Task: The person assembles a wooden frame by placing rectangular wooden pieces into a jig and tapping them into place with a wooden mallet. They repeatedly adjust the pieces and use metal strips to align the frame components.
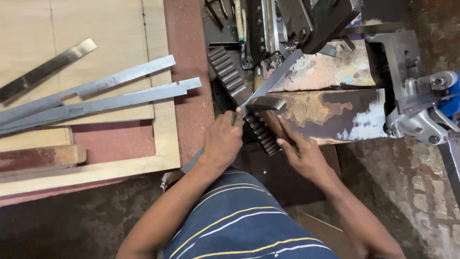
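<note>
Left hand [223, 141] clenches the long metal strip [273, 79], steadying it across the rusty block [330, 112]; right hand [299, 153] grasps the hammer [266, 104], head resting on the strip to strike.

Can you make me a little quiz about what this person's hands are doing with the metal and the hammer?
1. True or false: the left hand holds a long flat grey metal strip.
2. Which hand grips the wooden-handled steel hammer? A left, B right.
3. Fill in: the loose grey metal strips lie on a pale ____ board.

Key: 1 true; 2 B; 3 wooden.
</note>
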